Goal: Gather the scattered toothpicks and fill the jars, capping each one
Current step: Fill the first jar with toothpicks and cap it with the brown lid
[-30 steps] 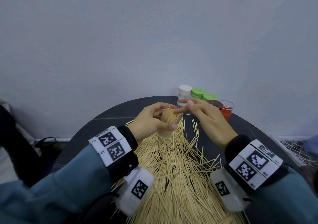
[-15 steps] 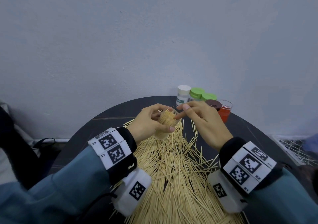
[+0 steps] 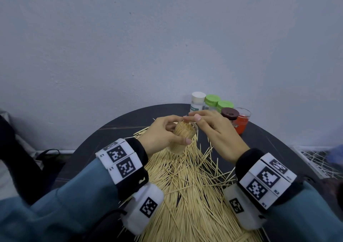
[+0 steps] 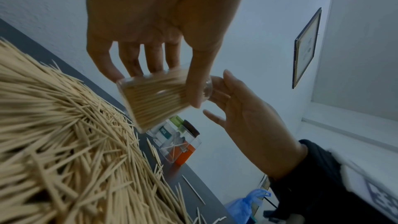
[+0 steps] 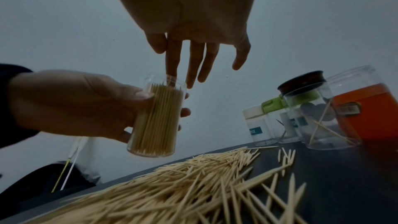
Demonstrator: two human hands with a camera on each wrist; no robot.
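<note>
My left hand (image 3: 161,136) grips a clear jar (image 3: 182,136) packed with toothpicks, held tilted just above the pile (image 3: 189,189) of loose toothpicks on the dark round table (image 3: 111,135). In the right wrist view the jar (image 5: 157,118) has no cap, and the toothpick tips sit just below its rim. My right hand (image 3: 213,128) hovers over the jar's mouth with fingers (image 5: 172,60) straight; the index fingertip reaches the rim. It holds nothing. From the left wrist view the jar (image 4: 155,98) lies between my left thumb and fingers, with the right hand (image 4: 247,118) beside its mouth.
At the back right stand a white-capped jar (image 3: 198,100), two green-capped jars (image 3: 212,99), a brown-lidded jar (image 3: 229,113) holding a few toothpicks, and an uncapped jar with orange inside (image 3: 243,122). A wire rack (image 3: 315,160) lies off the table's right edge.
The toothpicks that fanned out of the jar's mouth now sit level inside it. My right hand has gone from pinching at the tips to lying flat over the mouth.
</note>
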